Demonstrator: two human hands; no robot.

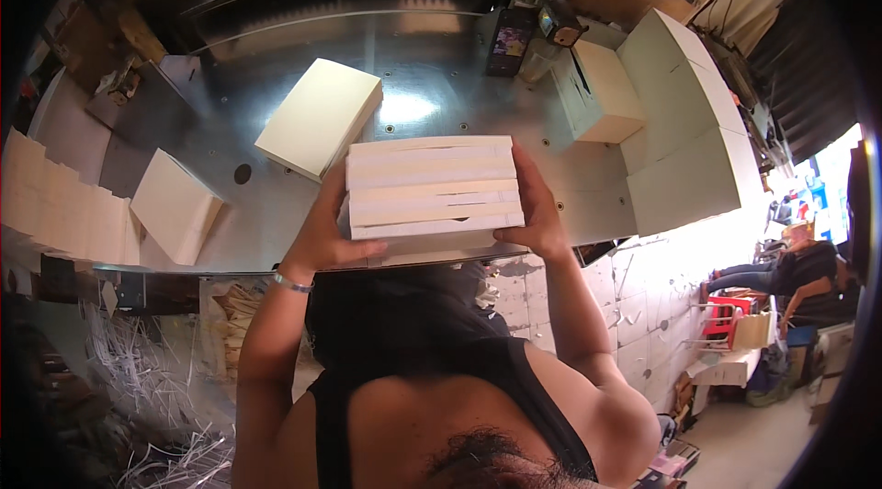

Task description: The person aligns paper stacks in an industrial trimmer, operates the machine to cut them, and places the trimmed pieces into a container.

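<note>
A stack of cream-white paper blocks (pixel 434 178), like unbound or coverless books, is squeezed between my two hands at the front edge of the metal table. My left hand (pixel 322 230) presses its left side, with the thumb along the lower front. On the opposite side my right hand (pixel 540 213) grips it the same way, thumb at the near right corner. Whether the stack touches the table cannot be made out. Just beyond it, to the left, lies another cream paper stack (pixel 320 114), set at an angle.
A tilted paper block (pixel 176 206) and a long row of stacks (pixel 64 199) line the left side. More stacks (pixel 680 121) stand at right, near a dark box (pixel 508 40). Shredded paper strips (pixel 165 379) lie below left. A person (pixel 808 273) sits far right by a red stool (pixel 726 319).
</note>
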